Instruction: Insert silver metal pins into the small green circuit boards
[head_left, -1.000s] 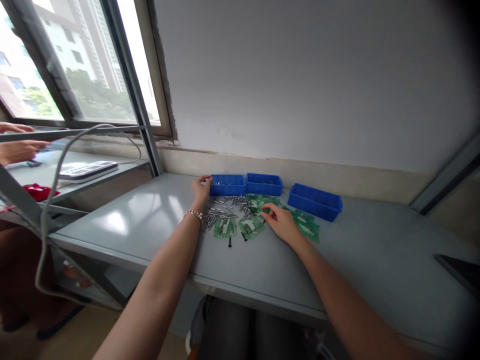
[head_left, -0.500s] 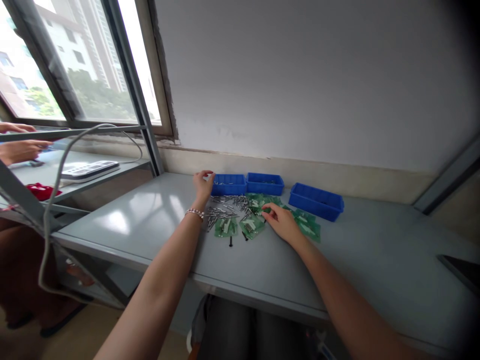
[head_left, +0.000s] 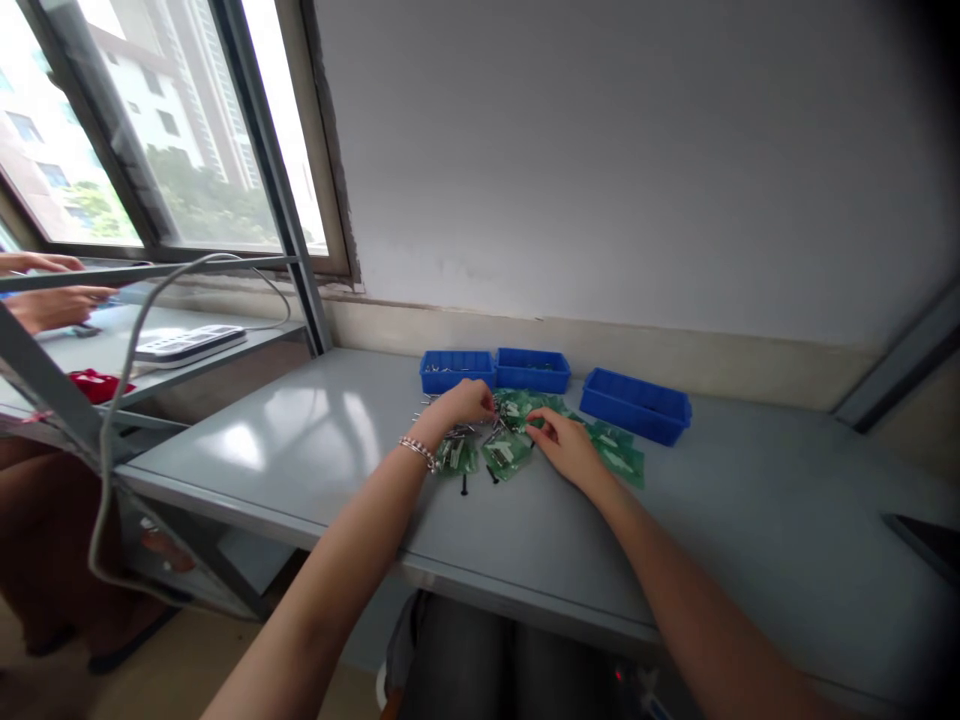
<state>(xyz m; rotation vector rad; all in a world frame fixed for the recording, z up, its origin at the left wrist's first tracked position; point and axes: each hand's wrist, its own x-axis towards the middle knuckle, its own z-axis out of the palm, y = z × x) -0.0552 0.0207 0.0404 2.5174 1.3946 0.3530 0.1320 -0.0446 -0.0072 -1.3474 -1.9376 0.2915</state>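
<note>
My left hand (head_left: 463, 402) rests over a pile of small metal pins (head_left: 450, 432) on the grey table (head_left: 315, 440), fingers curled down onto them; what they hold is hidden. My right hand (head_left: 564, 440) lies on green circuit boards (head_left: 507, 452), its thumb and forefinger pinched together at a board's edge. More green boards (head_left: 619, 452) lie to the right of that hand. A bracelet sits on my left wrist.
Three blue bins (head_left: 456, 368), (head_left: 532, 368), (head_left: 634, 402) stand in a row behind the parts, near the wall. Two black screws (head_left: 465, 488) lie in front of the boards. At far left another person's hands (head_left: 45, 296) work at a neighbouring bench with a white power strip (head_left: 189, 344).
My left hand has left the corner of the left blue bin and come back and to the right onto the pin pile. My right hand has stayed on the green boards.
</note>
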